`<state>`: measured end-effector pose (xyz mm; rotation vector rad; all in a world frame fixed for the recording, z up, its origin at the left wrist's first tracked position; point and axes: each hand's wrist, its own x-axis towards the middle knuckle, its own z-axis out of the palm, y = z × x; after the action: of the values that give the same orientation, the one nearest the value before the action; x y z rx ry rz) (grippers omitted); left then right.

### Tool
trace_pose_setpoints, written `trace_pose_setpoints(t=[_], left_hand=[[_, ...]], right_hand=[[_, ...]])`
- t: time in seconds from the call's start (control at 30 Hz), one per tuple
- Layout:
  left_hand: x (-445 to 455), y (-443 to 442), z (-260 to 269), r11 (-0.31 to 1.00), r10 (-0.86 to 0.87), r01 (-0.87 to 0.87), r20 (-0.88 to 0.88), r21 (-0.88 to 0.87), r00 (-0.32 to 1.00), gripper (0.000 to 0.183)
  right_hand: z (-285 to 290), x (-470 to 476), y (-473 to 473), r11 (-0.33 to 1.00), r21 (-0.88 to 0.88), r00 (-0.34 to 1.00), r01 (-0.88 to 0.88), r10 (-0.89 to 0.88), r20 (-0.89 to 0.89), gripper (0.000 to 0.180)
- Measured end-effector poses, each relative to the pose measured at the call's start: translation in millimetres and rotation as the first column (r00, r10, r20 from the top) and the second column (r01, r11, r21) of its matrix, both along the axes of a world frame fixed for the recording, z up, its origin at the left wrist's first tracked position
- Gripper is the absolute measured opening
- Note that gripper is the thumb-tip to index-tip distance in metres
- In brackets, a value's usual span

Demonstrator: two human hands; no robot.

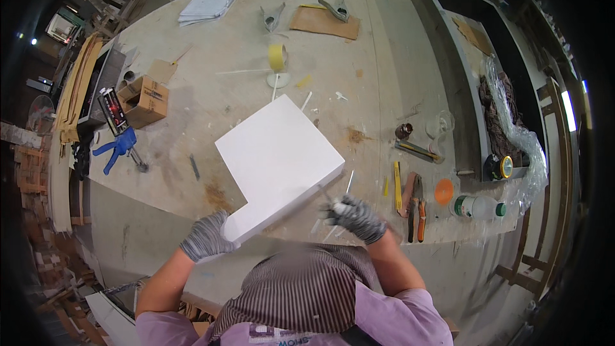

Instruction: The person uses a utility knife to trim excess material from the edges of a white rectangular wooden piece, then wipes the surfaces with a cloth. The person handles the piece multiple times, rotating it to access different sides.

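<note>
A white L-shaped panel piece [281,154] with thick edges lies at an angle on the workbench [331,105], its narrow arm pointing towards me. My left hand [207,236], in a grey knitted glove, grips the end of that narrow arm, with the fingers partly hidden by it. Beside the panel's right-hand edge is my right hand [355,218], gloved alike. It holds a small, thin tool, blurred, whose tip is near the edge; its kind cannot be told, nor whether it touches the panel. Thin white strips lie on the bench near this hand.
To the left are a blue cartridge gun [120,146] and a cardboard box [150,103]. Yellow tape [277,56], spring clamps [272,17] and folded cloths [210,6] lie farther back. At right are pliers [416,211], a plastic bottle [475,206] and a long grey frame [444,62].
</note>
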<state>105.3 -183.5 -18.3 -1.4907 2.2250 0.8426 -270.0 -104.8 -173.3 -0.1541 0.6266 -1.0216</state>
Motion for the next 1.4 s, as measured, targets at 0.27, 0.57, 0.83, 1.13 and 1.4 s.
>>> trace_pose_setpoints(t=[0.27, 0.57, 0.83, 1.13, 1.4], left_hand=[[4.4, 3.4, -26.5, 0.997, 0.051, -0.059, 0.163, 0.044, 0.985, 0.062], [-49.1, -21.2, -1.5, 0.944, 0.064, -0.088, -0.086, -0.318, 0.994, 0.054], [-205.1, -71.3, -46.4, 0.848, -0.135, -0.217, -0.593, -0.483, 0.794, 0.011], [-214.2, -74.2, -65.4, 0.802, -0.061, -0.280, -0.540, -0.527, 0.840, 0.009], [-216.9, -66.8, -70.0, 0.814, -0.068, -0.252, -0.517, -0.523, 0.853, 0.011]], right_hand=[[33.1, -78.9, -12.0, 0.997, -0.074, 0.785, 0.033, -0.072, -0.615, 0.020], [41.0, -55.9, -68.5, 0.902, -0.188, 0.260, -0.388, -0.089, -0.962, 0.028], [66.3, -43.4, -124.6, 0.729, -0.133, 0.129, -0.672, -0.063, -0.990, 0.026], [35.5, -23.4, -142.7, 0.802, -0.340, 0.184, -0.492, -0.286, -0.940, 0.025], [36.5, -23.4, -126.2, 0.788, -0.344, 0.076, -0.511, -0.358, -0.931, 0.022]])
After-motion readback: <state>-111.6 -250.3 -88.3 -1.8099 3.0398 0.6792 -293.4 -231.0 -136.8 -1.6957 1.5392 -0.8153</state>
